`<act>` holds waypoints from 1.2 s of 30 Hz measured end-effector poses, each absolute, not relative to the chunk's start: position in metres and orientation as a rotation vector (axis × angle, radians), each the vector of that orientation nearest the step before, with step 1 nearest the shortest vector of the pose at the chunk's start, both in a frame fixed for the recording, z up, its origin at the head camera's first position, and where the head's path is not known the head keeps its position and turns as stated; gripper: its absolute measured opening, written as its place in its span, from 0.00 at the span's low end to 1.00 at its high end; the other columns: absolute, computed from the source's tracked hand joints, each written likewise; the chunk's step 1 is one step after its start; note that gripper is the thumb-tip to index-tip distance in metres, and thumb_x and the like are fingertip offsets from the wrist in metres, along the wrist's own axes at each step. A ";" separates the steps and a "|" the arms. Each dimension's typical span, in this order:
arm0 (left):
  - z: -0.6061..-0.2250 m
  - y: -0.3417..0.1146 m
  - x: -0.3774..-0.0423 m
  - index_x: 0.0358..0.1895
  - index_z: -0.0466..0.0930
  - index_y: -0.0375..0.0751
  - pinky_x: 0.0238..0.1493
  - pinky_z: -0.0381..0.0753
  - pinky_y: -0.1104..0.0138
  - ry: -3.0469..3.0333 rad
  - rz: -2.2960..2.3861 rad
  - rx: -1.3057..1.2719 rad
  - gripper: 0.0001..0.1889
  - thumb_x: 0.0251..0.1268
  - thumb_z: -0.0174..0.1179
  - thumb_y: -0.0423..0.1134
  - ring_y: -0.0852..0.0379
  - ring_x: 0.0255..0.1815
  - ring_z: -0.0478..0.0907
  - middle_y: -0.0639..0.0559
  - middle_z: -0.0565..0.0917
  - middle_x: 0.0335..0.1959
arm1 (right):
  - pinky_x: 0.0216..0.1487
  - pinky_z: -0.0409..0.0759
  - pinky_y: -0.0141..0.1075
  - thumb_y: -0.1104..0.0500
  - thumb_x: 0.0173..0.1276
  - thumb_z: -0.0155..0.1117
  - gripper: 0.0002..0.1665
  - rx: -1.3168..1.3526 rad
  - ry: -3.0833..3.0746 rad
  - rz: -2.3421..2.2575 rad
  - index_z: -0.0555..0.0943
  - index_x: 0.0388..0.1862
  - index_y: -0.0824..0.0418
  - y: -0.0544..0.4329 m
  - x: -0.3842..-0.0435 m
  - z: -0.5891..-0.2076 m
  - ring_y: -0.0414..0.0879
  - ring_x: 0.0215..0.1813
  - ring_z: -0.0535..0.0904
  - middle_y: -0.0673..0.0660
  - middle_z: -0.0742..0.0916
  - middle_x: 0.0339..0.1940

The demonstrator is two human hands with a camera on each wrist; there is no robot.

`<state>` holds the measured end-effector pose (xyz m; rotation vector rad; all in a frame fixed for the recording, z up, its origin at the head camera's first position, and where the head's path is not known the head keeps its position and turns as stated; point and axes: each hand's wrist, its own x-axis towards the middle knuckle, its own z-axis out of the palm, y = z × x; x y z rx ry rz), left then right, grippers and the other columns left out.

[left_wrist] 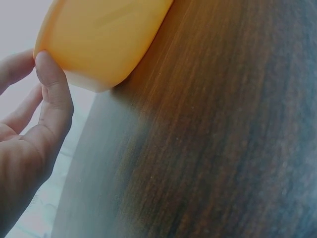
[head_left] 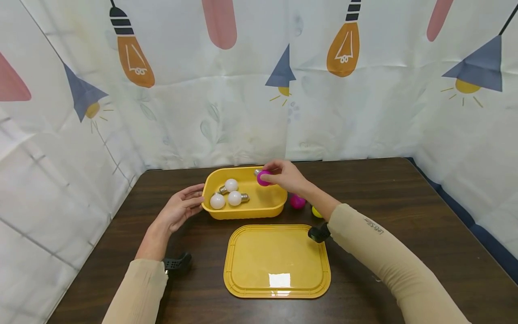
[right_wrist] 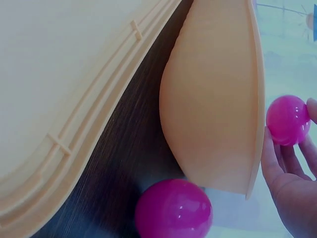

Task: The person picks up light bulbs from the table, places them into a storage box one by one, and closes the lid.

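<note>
Over the right half of a yellow bin (head_left: pixel 243 214), a person's right hand (head_left: pixel 285 176) pinches a pink bulb (head_left: pixel 265 178) by its globe, metal base visible in the head view, as three white bulbs (head_left: pixel 234 198) lie in the bin's left half and a yellow tray (head_left: pixel 279 261) sits before it. The left wrist view shows the left hand's (left_wrist: pixel 34 144) grip up close, thumb and finger closed on the bin's edge. The right wrist view, the bulb's base hidden, reveals a loose pink ball (right_wrist: pixel 173 210) near the bin's end.
</note>
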<state>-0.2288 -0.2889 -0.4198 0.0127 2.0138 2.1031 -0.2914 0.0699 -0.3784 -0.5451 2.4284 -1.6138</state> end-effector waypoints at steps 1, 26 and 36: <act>-0.420 -0.289 -0.229 0.80 0.56 0.33 0.53 0.84 0.66 2.013 2.104 0.012 0.34 0.77 0.59 0.32 0.58 0.48 0.83 0.46 0.79 0.55 | 0.57 0.82 0.43 0.52 0.69 0.74 0.20 -0.546 2.427 -1.614 0.83 0.56 0.59 0.069 -0.291 -0.378 0.50 0.57 0.81 0.55 0.85 0.54; -0.421 -0.289 -0.230 0.80 0.57 0.34 0.54 0.83 0.65 1.975 2.134 0.020 0.34 0.77 0.60 0.32 0.57 0.48 0.84 0.46 0.79 0.56 | 0.53 0.84 0.41 0.55 0.71 0.72 0.17 -0.581 2.368 -1.651 0.83 0.54 0.60 0.049 -0.294 -0.380 0.50 0.54 0.83 0.56 0.85 0.52; -0.421 -0.289 -0.230 0.79 0.57 0.33 0.53 0.84 0.65 1.990 2.129 0.013 0.34 0.76 0.61 0.32 0.57 0.47 0.84 0.46 0.79 0.55 | 0.53 0.84 0.39 0.54 0.72 0.72 0.17 -0.575 2.408 -1.611 0.83 0.54 0.60 0.044 -0.298 -0.387 0.49 0.53 0.83 0.55 0.86 0.52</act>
